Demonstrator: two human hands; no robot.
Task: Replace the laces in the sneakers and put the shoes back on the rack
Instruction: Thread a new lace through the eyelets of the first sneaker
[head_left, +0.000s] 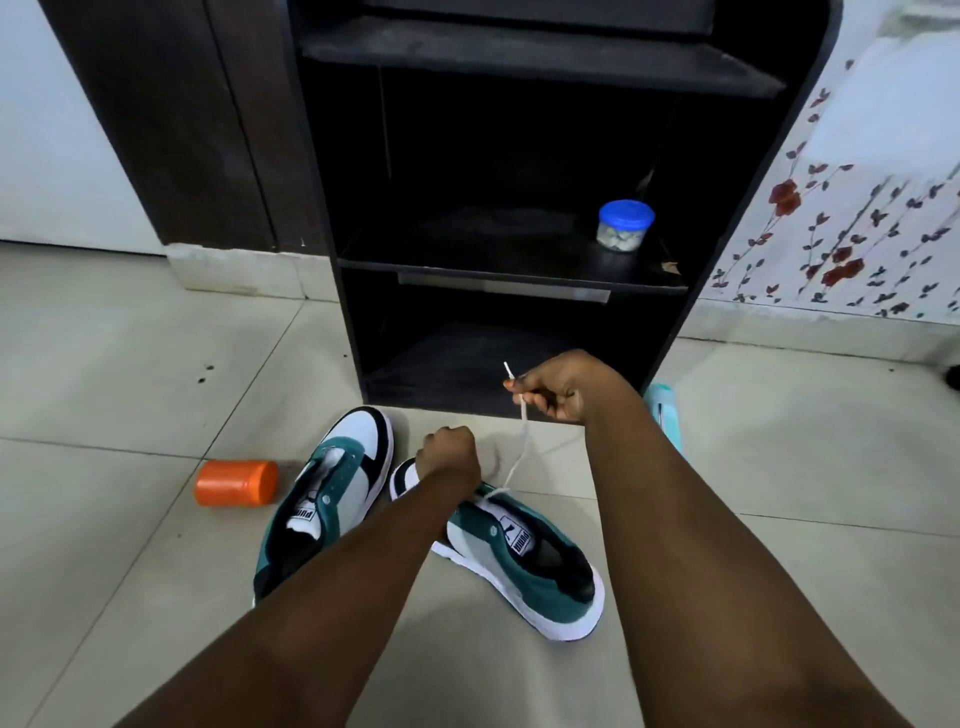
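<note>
Both teal-and-white Puma sneakers lie on the tiled floor in front of the dark shoe rack (498, 260), toes pointing toward it, probably so the finished pair can go straight onto a shelf. The left sneaker (332, 499) sits at about 9 o'clock from the right sneaker (524, 556); its eyelets look bare, so it likely waits its turn. The right hand (558, 389), raised at about 1 o'clock from the right sneaker, is curled round the white lace (522, 452) with the tip poking above the fist, drawing it taut up out of the eyelets. The left hand (449, 457) is closed in a fist over that sneaker's toe end, apparently steadying it; whether it pinches lace I cannot tell. An orange jar (236, 483) lies at 9 o'clock, and a blue-lidded jar (625, 226) stands on a rack shelf.
</note>
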